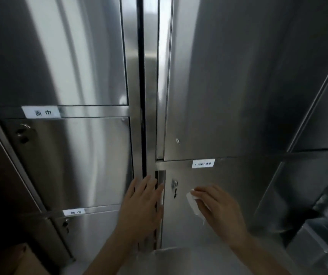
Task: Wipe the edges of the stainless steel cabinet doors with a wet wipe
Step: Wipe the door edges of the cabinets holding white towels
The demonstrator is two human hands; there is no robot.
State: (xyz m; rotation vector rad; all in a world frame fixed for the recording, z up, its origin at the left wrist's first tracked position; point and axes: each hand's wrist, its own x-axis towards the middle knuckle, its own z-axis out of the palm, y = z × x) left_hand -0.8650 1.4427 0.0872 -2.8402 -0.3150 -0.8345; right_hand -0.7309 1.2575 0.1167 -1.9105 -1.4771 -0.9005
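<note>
My left hand [141,205] lies flat with its fingers straight, gripping nothing, across the left edge of the lower right door [238,195] and the centre post [139,116] beside it. My right hand [216,207] holds the wipe [192,203], white and folded, tucked under its fingers against the face of that door, just right of the lock [174,184] and below a small white label [203,163]. The upper right door [238,86] looks closed. A second label [42,112] sits on the left cabinet, and a brown box [20,261] shows at bottom left
</note>
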